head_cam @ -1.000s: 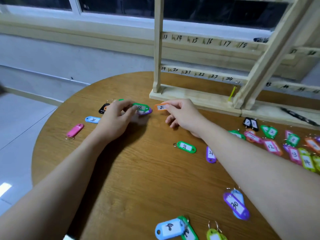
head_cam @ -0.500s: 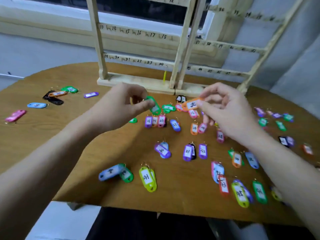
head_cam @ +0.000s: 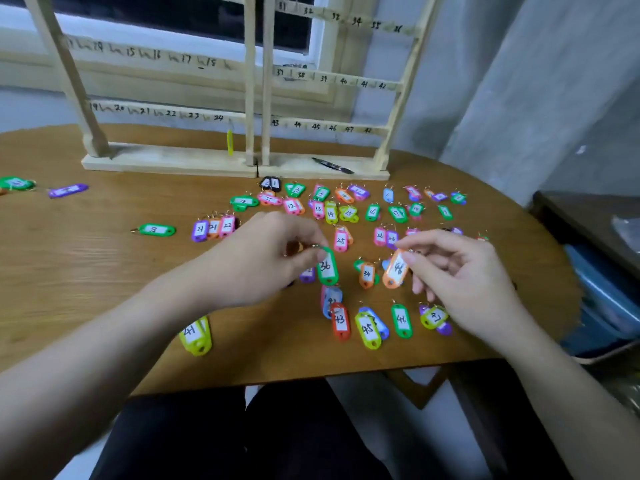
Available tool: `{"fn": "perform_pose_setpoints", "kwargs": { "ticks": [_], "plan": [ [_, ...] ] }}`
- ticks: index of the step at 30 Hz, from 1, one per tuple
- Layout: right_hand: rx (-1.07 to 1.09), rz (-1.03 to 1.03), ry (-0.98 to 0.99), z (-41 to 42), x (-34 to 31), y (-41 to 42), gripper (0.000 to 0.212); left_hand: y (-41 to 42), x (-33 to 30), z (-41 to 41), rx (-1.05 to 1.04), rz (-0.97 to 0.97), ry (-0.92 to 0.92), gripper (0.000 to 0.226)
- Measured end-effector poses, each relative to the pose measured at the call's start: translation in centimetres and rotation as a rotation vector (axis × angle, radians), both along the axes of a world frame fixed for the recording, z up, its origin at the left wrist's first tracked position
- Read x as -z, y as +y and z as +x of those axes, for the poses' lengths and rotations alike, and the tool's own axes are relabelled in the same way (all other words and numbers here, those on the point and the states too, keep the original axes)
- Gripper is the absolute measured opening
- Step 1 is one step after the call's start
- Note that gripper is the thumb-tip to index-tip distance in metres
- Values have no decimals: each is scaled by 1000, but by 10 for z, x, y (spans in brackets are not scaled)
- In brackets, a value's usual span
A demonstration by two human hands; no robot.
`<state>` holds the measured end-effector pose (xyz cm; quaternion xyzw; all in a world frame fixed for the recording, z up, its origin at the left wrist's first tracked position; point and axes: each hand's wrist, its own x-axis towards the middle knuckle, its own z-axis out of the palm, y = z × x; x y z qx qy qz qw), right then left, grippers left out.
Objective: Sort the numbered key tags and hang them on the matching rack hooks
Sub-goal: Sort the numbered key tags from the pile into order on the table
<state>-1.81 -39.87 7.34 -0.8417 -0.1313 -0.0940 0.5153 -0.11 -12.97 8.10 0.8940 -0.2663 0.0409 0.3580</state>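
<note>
My left hand (head_cam: 266, 254) pinches a green tag marked 36 (head_cam: 326, 266) by its ring, and the tag hangs just above the table. My right hand (head_cam: 457, 271) pinches an orange tag marked 46 or 48 (head_cam: 396, 270) at its top end. Both hands hover over rows of coloured numbered tags spread on the round wooden table (head_cam: 86, 271). Behind them stands the wooden rack (head_cam: 249, 98) with numbered hooks on its rails. A single yellow tag (head_cam: 229, 142) hangs under hook 24.
Loose tags lie apart at the left: a green one (head_cam: 156, 230), a purple one (head_cam: 67, 190) and another green one (head_cam: 15, 183). A yellow-green tag (head_cam: 195, 336) lies near the front edge. A dark pen (head_cam: 332, 165) rests on the rack base. Blue bins (head_cam: 602, 296) stand at the right.
The view has swung right, from the table's left side to the sorted rows. Both hands carried their tags along and now hold them lower, over the tags in the middle.
</note>
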Motion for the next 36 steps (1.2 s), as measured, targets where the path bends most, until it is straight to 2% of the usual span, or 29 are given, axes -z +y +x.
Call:
{"fn": "perform_pose_setpoints", "kwargs": {
  "ticks": [9,15,21,28,36],
  "plan": [
    [137,-73,146,-14,17,-56,16,-40,6,6,27,-10,23,8],
    [39,-129,209,-17,21,-47,13,-46,10,14,-25,-15,48,5],
    [-25,-373,160,-8,31,-39,12,-30,14,26,-121,-43,100,8],
    [-12,-420,106,-1,30,-39,16,-11,19,32,-162,-69,151,10],
    [-61,-404,56,3,25,-14,11,6,19,29,-209,-48,142,4]
  ]
}}
